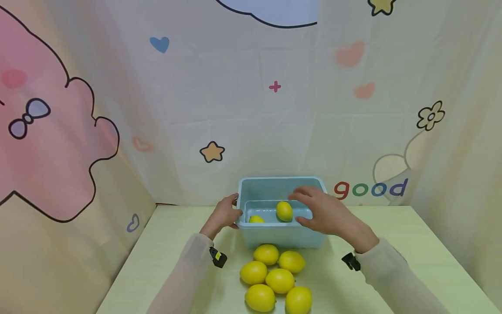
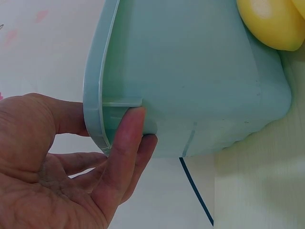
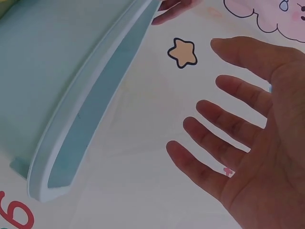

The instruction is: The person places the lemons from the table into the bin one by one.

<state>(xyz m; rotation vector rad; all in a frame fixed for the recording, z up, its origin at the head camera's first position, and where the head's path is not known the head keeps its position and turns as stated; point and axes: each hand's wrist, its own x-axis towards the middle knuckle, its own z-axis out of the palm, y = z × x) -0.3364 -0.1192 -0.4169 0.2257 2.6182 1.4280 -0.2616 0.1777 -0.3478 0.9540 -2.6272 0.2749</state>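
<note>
L grip point(image 1: 226, 211) pinches bin point(image 1: 282, 236) by rim point(image 2: 93, 86), R grip point(image 1: 328, 212) wide & empty, lemon point(image 1: 284, 211) in bin to its L; prob. best: brace bin w/ L, lift R clear of rim.

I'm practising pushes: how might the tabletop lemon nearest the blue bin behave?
The lemon would probably roll unevenly, being rounded but oval. It looks smooth, so may slip. Pushed forward, it would likely bump the blue bin just beyond.
</note>
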